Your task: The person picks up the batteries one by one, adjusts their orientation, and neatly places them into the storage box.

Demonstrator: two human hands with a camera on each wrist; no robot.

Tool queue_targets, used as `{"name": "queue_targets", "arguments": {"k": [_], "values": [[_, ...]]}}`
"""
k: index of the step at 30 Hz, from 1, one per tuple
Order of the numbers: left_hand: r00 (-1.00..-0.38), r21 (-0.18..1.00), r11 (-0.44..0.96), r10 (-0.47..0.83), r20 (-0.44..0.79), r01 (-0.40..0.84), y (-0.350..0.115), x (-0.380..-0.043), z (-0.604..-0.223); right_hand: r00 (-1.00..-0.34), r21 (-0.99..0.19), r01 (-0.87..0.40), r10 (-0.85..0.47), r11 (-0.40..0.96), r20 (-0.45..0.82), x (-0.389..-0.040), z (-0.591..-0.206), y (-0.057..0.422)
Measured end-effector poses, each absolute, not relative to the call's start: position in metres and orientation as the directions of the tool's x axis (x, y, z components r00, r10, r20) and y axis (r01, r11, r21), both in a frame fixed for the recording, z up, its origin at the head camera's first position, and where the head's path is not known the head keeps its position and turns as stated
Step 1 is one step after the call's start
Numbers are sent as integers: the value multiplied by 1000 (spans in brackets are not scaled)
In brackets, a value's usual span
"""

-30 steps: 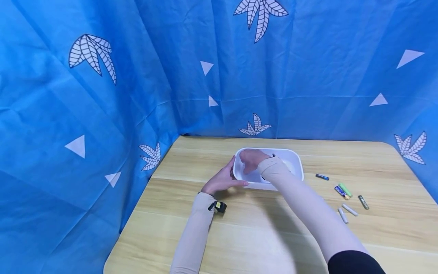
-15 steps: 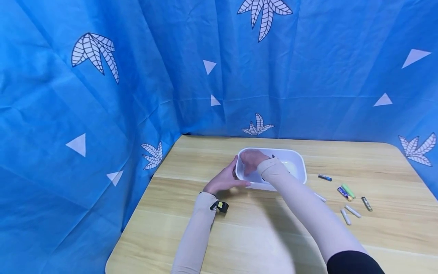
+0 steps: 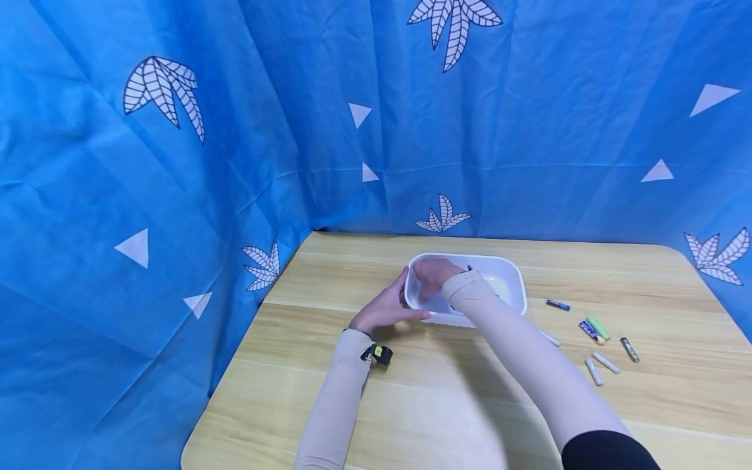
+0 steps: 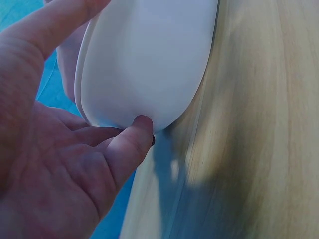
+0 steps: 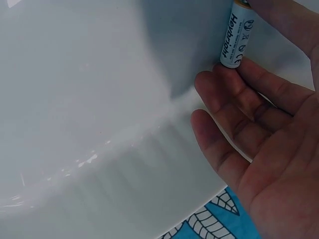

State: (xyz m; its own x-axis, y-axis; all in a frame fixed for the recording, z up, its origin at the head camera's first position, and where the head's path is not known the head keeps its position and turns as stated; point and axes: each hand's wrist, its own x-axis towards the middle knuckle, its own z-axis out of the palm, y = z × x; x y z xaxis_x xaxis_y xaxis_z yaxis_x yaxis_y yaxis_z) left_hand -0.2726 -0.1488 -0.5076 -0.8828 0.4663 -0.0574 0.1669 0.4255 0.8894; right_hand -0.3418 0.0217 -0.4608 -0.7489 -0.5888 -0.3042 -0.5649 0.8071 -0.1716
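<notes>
A white plastic tub [image 3: 514,277] stands on the wooden table. My left hand [image 3: 384,309] holds its left end from outside, thumb along the near side and fingers round the end; in the left wrist view a fingertip [image 4: 143,122] presses low on the tub wall. Inside the tub's left part is my right hand [image 3: 431,274]. In the right wrist view that hand pinches a white battery [image 5: 236,37] with printed lettering, close to the tub's inner surface. Its other fingers are slightly bent. From the head view the battery is hidden behind the hand.
Right of the tub lie several loose batteries: a blue one [image 3: 558,305], a green one [image 3: 598,328], a purple-blue one [image 3: 589,329], a dark one [image 3: 630,350] and white ones [image 3: 606,362]. Another white battery [image 3: 549,338] lies beside the right sleeve. Blue curtain [image 3: 329,130] hangs behind the table.
The head view has shifted slightly, so the whole scene sits a little further right than one second ago. Both hands keep their places at the tub.
</notes>
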Motion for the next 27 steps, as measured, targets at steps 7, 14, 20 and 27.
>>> {"name": "queue_targets", "arguments": {"k": [7,14,20,27], "values": [[-877,887,424,479,-48,183,-149,-275,-509,-753,-153,-568,-585,809,-301,-342,-460,23],[-872,886,421,487,-42,193,-148,-276,-509,-761,-147,-551,-567,821,-314,-341,-457,23],[-874,883,430,484,-49,188,-148,-275,-508,-758,-154,-554,-572,818,-312,-340,-455,23],[-875,882,433,482,-52,186,-149,-274,-506,-756,-241,-515,-569,822,-324,-342,-453,26]]}}
